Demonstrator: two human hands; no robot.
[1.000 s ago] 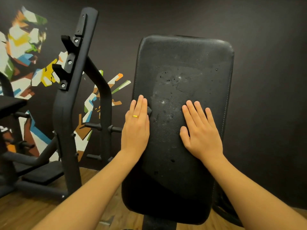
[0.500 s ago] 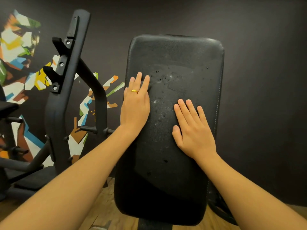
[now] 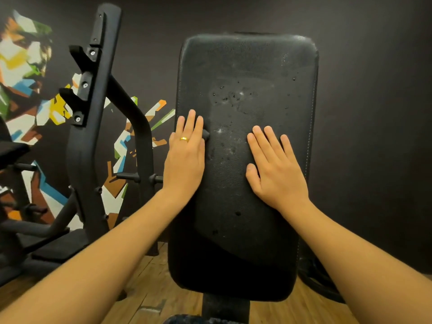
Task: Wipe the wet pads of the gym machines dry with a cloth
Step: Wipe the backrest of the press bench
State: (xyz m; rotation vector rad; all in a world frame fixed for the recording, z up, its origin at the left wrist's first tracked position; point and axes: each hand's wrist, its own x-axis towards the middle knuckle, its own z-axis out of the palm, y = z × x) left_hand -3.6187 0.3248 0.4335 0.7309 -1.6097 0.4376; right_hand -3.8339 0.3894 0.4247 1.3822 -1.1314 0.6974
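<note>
Droplets point(image 3: 230, 97) still dot the upright pad point(image 3: 252, 249) before you as your left hand point(image 3: 185, 160) slides back down its edge and your right hand point(image 3: 278, 171) stays flat, fingers straight, holding nothing; no cloth visible, wiping seemingly unstarted.

Left hand point(image 3: 185, 160) flat, right hand point(image 3: 277, 170) flat

Left hand point(image 3: 185, 157) and right hand point(image 3: 275, 169) lie flat on the wet black pad point(image 3: 247, 73)

Black pad point(image 3: 243, 249), droplets point(image 3: 225, 99), left hand point(image 3: 184, 164), right hand point(image 3: 275, 174) resting on it
</note>
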